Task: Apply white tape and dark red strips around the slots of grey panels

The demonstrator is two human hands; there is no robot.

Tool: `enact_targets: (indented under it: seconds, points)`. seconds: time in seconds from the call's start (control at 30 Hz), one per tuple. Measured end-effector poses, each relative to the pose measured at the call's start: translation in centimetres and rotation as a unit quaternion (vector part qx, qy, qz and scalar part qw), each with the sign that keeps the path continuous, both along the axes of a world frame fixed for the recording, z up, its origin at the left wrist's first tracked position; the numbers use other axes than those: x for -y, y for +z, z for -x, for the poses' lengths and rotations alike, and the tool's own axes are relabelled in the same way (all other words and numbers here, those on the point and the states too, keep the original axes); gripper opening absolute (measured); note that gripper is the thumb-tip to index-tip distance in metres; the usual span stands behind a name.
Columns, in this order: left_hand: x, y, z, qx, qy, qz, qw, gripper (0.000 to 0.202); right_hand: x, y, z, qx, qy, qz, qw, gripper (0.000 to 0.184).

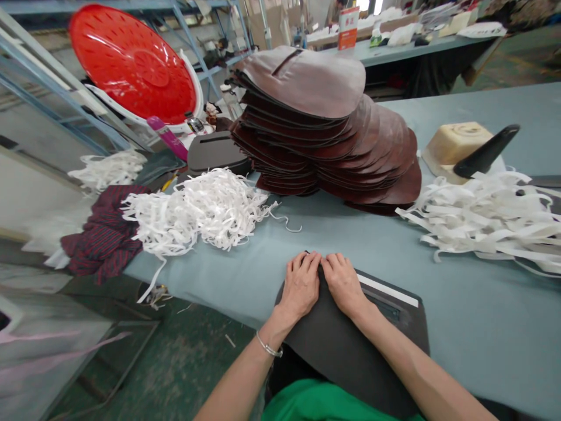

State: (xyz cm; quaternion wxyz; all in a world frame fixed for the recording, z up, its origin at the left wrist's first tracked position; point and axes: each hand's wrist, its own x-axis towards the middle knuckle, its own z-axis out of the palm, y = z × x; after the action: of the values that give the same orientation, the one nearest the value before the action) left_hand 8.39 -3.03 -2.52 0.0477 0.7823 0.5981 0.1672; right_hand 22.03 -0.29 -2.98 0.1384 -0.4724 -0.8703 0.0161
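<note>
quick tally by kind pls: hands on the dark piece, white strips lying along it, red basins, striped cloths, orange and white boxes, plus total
Hands on the dark piece: 2 (left hand, right hand)
White strip: 1
Red basin: 1
Striped cloth: 1
Orange and white box: 1
Total: 6

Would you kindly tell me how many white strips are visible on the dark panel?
1: a white strip lies near the far edge of the dark panel, right of the right hand. Others may be hidden beneath that hand or forearm.
</note>
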Motion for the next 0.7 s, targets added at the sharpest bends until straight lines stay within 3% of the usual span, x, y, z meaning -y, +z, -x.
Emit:
enact_targets:
  seconds: [0.13,0.47,0.6,0.7]
  points:
    - [0.2,0.2,0.0,-0.025,0.004,-0.016,1.0,0.048,1.2,0.5,-3.3,0.026,0.006,-0.005,1.0,0.025]
    - [0.3,0.2,0.1,-0.033,0.005,-0.016,0.999,0.047,6.9,0.2,-16.8,0.067,0.011,-0.042,0.997,0.035]
    - [0.3,0.2,0.1,-0.028,-0.008,-0.022,0.999,0.046,6.7,0.6,-17.8,0.06,-0.011,-0.031,0.998,0.027]
    - [0.2,-0.2,0.1,-0.018,-0.076,-0.024,0.997,0.046,5.2,1.0,-15.4,0.032,-0.037,-0.008,0.999,0.025]
